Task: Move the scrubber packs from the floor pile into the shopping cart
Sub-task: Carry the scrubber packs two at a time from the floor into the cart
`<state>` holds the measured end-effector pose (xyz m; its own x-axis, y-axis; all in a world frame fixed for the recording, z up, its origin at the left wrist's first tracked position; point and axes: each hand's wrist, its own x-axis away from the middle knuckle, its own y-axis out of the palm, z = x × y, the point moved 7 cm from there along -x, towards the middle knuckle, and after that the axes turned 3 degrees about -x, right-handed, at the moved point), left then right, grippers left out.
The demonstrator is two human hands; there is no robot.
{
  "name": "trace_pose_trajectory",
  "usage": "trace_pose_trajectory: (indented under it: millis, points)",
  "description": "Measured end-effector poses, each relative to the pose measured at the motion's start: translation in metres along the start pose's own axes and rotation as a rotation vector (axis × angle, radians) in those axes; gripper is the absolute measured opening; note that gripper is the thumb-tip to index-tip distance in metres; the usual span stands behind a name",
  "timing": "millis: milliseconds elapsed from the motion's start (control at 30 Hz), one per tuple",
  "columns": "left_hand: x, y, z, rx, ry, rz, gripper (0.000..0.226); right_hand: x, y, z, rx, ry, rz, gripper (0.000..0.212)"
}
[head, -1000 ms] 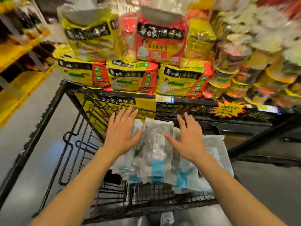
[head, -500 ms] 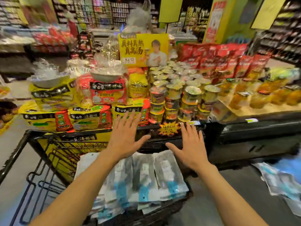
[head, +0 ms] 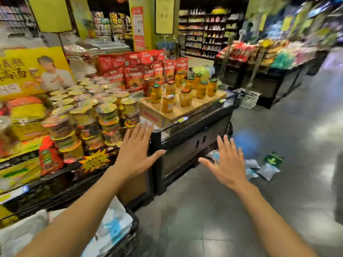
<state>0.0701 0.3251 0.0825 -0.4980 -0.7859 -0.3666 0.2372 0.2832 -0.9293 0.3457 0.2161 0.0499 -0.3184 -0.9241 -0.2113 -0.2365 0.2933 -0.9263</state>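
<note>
Shopping cart (head: 132,222) mostly cut off at the bottom-left corner, arm covering half its packs. Floor pile (head: 263,168) partly behind the right hand (head: 229,162). Far-right shelves pure blur.

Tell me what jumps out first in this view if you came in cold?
Two open, empty hands fill the middle: the left hand and the right hand, fingers spread. Beyond the right hand, scrubber packs lie on the grey floor beside the black display stand. More packs sit in the shopping cart at lower left.
</note>
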Motion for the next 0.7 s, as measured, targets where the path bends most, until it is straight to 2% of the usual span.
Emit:
trace_pose_trajectory:
  millis: [133,433,633,700]
  points:
    - [-0.064,0.015,0.076,0.085,0.121,0.035,0.105,0.0,-0.037,0.084,0.016,0.16,0.064,0.145]
    - [-0.198,0.072,0.19,0.169,0.364,0.064,0.099,-0.04,-0.077,0.21,0.116,0.425,0.126,0.117]
    - [-0.3,0.119,0.241,0.231,0.489,0.05,0.1,-0.102,-0.096,0.255,0.168,0.531,0.201,0.142]
    - [-0.333,0.131,0.258,0.259,0.523,0.043,0.1,-0.125,-0.1,0.271,0.193,0.554,0.212,0.133]
